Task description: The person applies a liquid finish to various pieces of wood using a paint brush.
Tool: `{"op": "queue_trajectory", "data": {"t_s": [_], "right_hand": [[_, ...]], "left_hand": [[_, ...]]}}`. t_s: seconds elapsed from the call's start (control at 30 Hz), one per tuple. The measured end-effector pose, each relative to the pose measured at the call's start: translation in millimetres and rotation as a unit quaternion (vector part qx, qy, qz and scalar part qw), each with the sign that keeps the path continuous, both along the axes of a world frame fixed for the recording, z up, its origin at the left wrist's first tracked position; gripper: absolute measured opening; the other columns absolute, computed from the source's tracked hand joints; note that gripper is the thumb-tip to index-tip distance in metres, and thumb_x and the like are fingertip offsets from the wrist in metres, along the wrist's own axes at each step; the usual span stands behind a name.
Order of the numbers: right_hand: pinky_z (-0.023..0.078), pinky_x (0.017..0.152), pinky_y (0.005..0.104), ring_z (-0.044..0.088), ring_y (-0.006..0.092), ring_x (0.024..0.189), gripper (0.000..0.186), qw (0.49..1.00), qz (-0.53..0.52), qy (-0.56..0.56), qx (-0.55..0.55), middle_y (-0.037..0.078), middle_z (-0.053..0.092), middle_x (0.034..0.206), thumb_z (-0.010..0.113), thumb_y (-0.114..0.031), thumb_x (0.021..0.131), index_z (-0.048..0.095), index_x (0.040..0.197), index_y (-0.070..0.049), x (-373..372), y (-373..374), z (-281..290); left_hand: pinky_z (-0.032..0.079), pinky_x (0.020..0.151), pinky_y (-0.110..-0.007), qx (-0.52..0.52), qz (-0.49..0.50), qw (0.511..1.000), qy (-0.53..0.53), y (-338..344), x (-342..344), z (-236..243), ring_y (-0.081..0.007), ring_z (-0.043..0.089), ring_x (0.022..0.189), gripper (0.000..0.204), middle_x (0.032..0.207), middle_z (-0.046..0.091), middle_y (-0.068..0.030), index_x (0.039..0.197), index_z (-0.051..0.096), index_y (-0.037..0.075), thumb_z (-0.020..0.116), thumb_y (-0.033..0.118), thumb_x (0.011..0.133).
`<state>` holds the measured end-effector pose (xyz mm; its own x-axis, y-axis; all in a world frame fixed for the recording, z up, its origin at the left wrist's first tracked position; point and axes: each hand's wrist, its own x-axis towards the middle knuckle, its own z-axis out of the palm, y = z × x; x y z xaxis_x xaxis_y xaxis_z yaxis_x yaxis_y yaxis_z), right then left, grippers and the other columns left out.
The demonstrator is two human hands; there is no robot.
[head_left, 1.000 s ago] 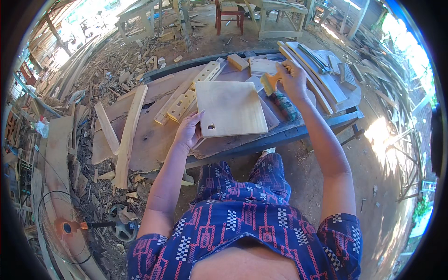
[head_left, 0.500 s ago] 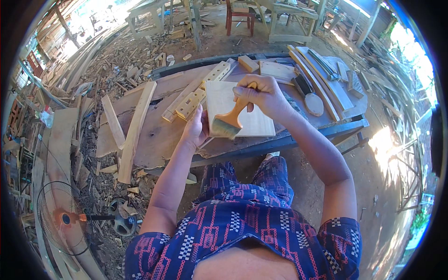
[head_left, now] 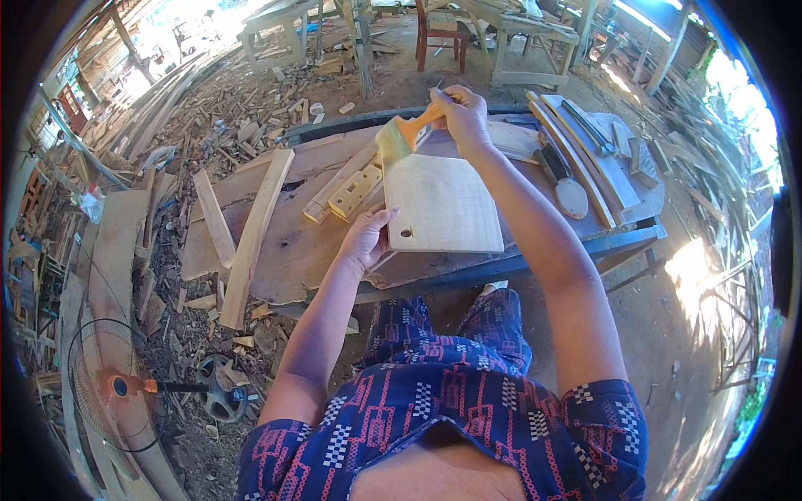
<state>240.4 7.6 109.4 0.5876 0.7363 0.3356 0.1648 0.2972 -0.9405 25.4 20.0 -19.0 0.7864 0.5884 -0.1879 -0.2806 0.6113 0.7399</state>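
Observation:
A pale wooden cutting board (head_left: 443, 204) with a small hole near its lower left corner lies flat on the workbench (head_left: 276, 250). My left hand (head_left: 368, 238) presses on the board's left edge beside the hole. My right hand (head_left: 461, 117) grips the wooden handle of a wide paintbrush (head_left: 399, 136), whose bristles sit at the board's far left corner.
A slotted wood block (head_left: 355, 190) and long planks (head_left: 255, 238) lie left of the board. Tools and curved wooden pieces (head_left: 576, 154) crowd the bench's right side. A fan (head_left: 113, 386) stands on the littered floor at lower left. A red chair (head_left: 439, 33) stands behind.
My right hand picked up the brush from the bench's right side, swept it over the board, and now holds it at the far left corner. The left hand stayed on the board's edge.

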Motion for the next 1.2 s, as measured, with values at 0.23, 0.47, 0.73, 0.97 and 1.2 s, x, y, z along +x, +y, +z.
{"op": "queue_trajectory", "data": {"t_s": [0.23,0.47,0.73,0.97,1.2], "right_hand": [[0.041,0.040,0.0223,0.055,0.0129,0.044,0.022,0.994,-0.040,0.095,0.045,0.009,0.060,0.065,0.065,-0.019,0.079,0.060,0.078,0.002,2.2,0.0,-5.1],[0.041,0.038,0.0251,0.056,0.0143,0.044,0.020,0.985,-0.157,0.065,-0.043,0.009,0.059,0.061,0.065,-0.017,0.077,0.060,0.077,0.002,70.3,-32.1,-36.2],[0.046,0.060,0.0364,0.061,0.0264,0.061,0.024,0.913,-0.320,-0.226,-0.113,0.013,0.062,0.065,0.062,-0.028,0.077,0.064,0.076,-0.003,119.3,-93.5,-34.3],[0.047,0.058,0.0326,0.060,0.0269,0.065,0.011,0.882,-0.131,-0.453,0.016,0.013,0.059,0.072,0.065,-0.014,0.075,0.057,0.076,-0.005,-4.4,-103.8,-31.9],[0.047,0.054,0.0299,0.060,0.0206,0.062,0.018,0.930,0.035,-0.361,0.063,0.011,0.059,0.070,0.061,-0.018,0.084,0.058,0.083,0.000,-61.3,-146.7,-5.1]], "left_hand": [[0.053,0.079,-0.034,-0.015,-0.026,1.000,-0.003,-2.0,-1.9,9.6,-0.0174,0.062,0.088,0.034,0.104,0.060,-0.0090,0.115,0.051,0.000,0.058,0.010,0.084],[0.054,0.078,-0.036,-0.008,-0.022,1.000,0.006,1.4,0.3,1.7,-0.0187,0.062,0.089,0.033,0.103,0.060,-0.0097,0.115,0.052,-0.001,0.057,0.009,0.084],[0.053,0.080,-0.037,-0.013,-0.019,1.000,0.012,-1.6,3.8,6.3,-0.0209,0.062,0.090,0.033,0.103,0.059,-0.0111,0.114,0.050,-0.002,0.057,0.008,0.083],[0.046,0.090,-0.037,0.000,0.002,1.000,0.012,1.9,4.4,-3.0,-0.0196,0.055,0.106,0.044,0.117,0.056,-0.0086,0.123,0.045,0.005,0.054,0.029,0.088],[0.047,0.090,-0.036,0.004,-0.029,0.999,0.032,1.5,5.3,6.1,-0.0186,0.053,0.109,0.051,0.120,0.054,-0.0081,0.126,0.043,0.008,0.038,0.046,0.092]]}}
